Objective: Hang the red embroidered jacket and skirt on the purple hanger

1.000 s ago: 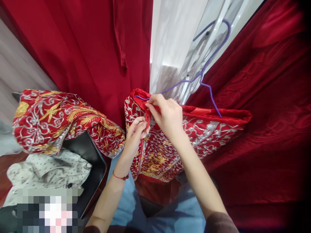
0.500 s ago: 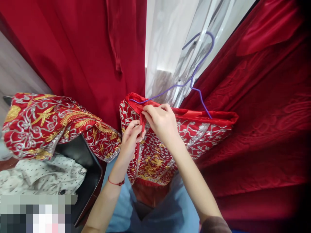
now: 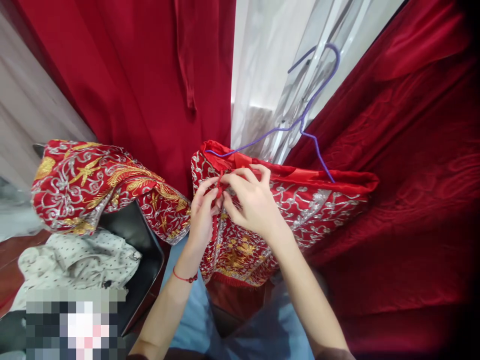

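Note:
A red garment point(image 3: 315, 210) with silver and gold embroidery and a shiny red waist edge hangs from a purple wire hanger point(image 3: 318, 95). At the left part of that edge is a narrow red fabric tie point(image 3: 220, 184). My left hand point(image 3: 202, 215) pinches the tie from below, thumb and fingers closed. My right hand point(image 3: 255, 202) is bent over the same tie from the right, its index finger and thumb at it; the other fingers are curled loosely. The fingertips partly hide the tie.
Another embroidered red garment point(image 3: 93, 185) is draped over a black chair point(image 3: 148, 245) at left. A white dotted cloth point(image 3: 78, 260) lies on the seat. Red curtains point(image 3: 150, 75) hang behind and dark red fabric point(image 3: 405, 225) at right. A white rack point(image 3: 300, 100) stands behind the hanger.
My right hand has moved down from the waist edge to the tie beside my left hand, its fingers more spread. The view has shifted slightly, so things appear further right.

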Available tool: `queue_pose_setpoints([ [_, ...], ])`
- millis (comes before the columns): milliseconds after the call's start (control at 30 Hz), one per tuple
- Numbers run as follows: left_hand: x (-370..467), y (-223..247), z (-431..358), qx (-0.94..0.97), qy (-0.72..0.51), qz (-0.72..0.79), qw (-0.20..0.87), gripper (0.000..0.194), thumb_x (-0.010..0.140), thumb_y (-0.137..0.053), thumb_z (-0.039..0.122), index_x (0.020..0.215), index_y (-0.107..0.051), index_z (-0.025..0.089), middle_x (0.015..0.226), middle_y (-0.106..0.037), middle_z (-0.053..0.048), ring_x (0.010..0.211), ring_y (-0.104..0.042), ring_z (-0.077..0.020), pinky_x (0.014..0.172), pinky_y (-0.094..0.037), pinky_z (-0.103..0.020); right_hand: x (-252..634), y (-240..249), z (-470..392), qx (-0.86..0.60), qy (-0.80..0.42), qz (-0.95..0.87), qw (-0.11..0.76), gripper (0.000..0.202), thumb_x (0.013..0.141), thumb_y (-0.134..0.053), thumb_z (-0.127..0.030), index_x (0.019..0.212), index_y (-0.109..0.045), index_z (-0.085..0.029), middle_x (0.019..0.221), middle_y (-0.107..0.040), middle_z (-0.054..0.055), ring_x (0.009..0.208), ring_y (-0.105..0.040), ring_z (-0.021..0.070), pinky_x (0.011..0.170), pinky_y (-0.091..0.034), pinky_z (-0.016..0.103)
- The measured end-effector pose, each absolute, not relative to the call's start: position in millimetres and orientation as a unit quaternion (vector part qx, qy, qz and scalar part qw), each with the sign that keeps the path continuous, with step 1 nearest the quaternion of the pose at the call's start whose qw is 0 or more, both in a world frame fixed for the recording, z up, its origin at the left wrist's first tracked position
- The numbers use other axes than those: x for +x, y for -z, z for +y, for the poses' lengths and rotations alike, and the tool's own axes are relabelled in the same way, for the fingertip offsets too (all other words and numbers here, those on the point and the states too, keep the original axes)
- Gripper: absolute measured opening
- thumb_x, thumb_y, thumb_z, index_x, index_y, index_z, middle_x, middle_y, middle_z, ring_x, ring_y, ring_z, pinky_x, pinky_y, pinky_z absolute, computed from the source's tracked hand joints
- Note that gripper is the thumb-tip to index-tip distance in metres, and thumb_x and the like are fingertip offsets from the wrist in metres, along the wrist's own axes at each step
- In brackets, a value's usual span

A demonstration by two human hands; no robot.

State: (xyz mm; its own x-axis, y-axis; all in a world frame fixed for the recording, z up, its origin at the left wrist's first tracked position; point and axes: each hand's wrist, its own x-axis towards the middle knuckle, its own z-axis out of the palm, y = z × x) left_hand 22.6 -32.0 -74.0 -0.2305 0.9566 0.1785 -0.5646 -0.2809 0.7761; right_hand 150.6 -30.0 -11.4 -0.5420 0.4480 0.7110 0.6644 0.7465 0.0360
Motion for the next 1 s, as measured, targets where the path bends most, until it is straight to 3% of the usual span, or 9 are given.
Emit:
queue_pose_setpoints([
  [67, 23, 73, -31, 0.339, -0.721, 0.287, 0.531, 0.028, 0.079, -0.071, 0.03, 0.105, -0.072, 0.02, 0.067, -0.056, 0.003, 0.054, -0.043, -0.0039, 0.047, -0.029, -0.014, 150, 20, -38, -0.34, 0.136, -0.822, 0.437, 0.017, 0.092, -0.047, -0.019, 0.1, -0.062, -0.019, 0.097, -0.073, 0.005, 0.094, -0.062, 0.0194, 0.098, -0.037, 0.041],
  [133, 22, 73, -30, 0.353, -0.714, 0.273, 0.54, 0.026, 0.081, -0.069, 0.03, 0.104, -0.073, 0.019, 0.062, -0.051, 0.004, 0.05, -0.038, -0.003, 0.044, -0.025, -0.014, 150, 33, -44, -0.387, 0.101, -0.763, 0.508, 0.013, 0.092, -0.047, -0.019, 0.092, -0.06, -0.02, 0.082, -0.07, 0.002, 0.076, -0.062, 0.0158, 0.08, -0.044, 0.033],
  [233, 20, 74, -29, 0.378, -0.697, 0.266, 0.548, 0.022, 0.084, -0.066, 0.031, 0.1, -0.074, 0.018, 0.059, -0.048, 0.005, 0.049, -0.035, -0.0027, 0.044, -0.025, -0.014, 144, 54, -44, -0.482, -0.02, -0.712, 0.51, 0.011, 0.091, -0.05, -0.024, 0.094, -0.06, -0.021, 0.063, -0.061, -0.004, 0.053, -0.054, 0.0114, 0.059, -0.04, 0.026],
  [333, 16, 75, -27, 0.395, -0.693, 0.289, 0.53, 0.019, 0.085, -0.066, 0.033, 0.097, -0.073, 0.02, 0.063, -0.054, 0.003, 0.052, -0.042, -0.0038, 0.047, -0.031, -0.013, 133, 65, -31, -0.457, -0.186, -0.735, 0.465, 0.025, 0.09, -0.052, -0.027, 0.113, -0.059, -0.02, 0.067, -0.062, -0.004, 0.052, -0.055, 0.0104, 0.056, -0.041, 0.023],
  [433, 10, 76, -25, 0.428, -0.694, 0.33, 0.476, 0.018, 0.086, -0.065, 0.033, 0.098, -0.071, 0.022, 0.078, -0.066, 0.0, 0.06, -0.052, -0.0065, 0.054, -0.041, -0.016, 122, 63, -17, -0.385, -0.257, -0.75, 0.472, 0.023, 0.089, -0.05, -0.022, 0.107, -0.063, -0.019, 0.079, -0.066, 0.001, 0.063, -0.058, 0.0118, 0.06, -0.044, 0.024],
  [533, 3, 73, -23, 0.495, -0.67, 0.364, 0.417, 0.019, 0.09, -0.061, 0.034, 0.102, -0.069, 0.022, 0.082, -0.067, -0.001, 0.06, -0.052, -0.0079, 0.06, -0.045, -0.019, 121, 56, -11, -0.388, -0.225, -0.756, 0.477, 0.017, 0.09, -0.051, -0.023, 0.088, -0.067, -0.019, 0.082, -0.067, 0.003, 0.069, -0.057, 0.0134, 0.066, -0.045, 0.026],
  [633, -2, 67, -15, 0.559, -0.651, 0.379, 0.347, 0.018, 0.094, -0.056, 0.034, 0.105, -0.064, 0.022, 0.072, -0.059, 0.002, 0.055, -0.045, -0.0078, 0.055, -0.039, -0.019, 137, 50, -12, -0.452, -0.156, -0.731, 0.486, 0.022, 0.092, -0.054, -0.03, 0.083, -0.07, -0.019, 0.079, -0.068, 0.004, 0.066, -0.057, 0.0142, 0.065, -0.044, 0.027],
  [800, -6, 51, 17, 0.621, -0.646, 0.389, 0.215, 0.017, 0.096, -0.054, 0.035, 0.091, -0.062, 0.02, 0.064, -0.052, 0.004, 0.055, -0.044, -0.008, 0.052, -0.034, -0.02, 182, 39, -17, -0.555, 0.013, -0.628, 0.546, 0.025, 0.093, -0.054, -0.035, 0.086, -0.072, -0.018, 0.079, -0.072, 0.004, 0.063, -0.059, 0.0152, 0.064, -0.044, 0.029],
  [1000, 0, 34, 36, 0.663, -0.631, 0.388, 0.108, 0.018, 0.098, -0.052, 0.033, 0.097, -0.065, 0.02, 0.076, -0.068, -0.001, 0.068, -0.062, -0.0107, 0.062, -0.045, -0.021, 190, 14, -18, -0.539, 0.052, -0.666, 0.512, 0.025, 0.094, -0.051, -0.032, 0.099, -0.07, -0.018, 0.087, -0.074, 0.006, 0.072, -0.066, 0.0177, 0.071, -0.049, 0.032],
])
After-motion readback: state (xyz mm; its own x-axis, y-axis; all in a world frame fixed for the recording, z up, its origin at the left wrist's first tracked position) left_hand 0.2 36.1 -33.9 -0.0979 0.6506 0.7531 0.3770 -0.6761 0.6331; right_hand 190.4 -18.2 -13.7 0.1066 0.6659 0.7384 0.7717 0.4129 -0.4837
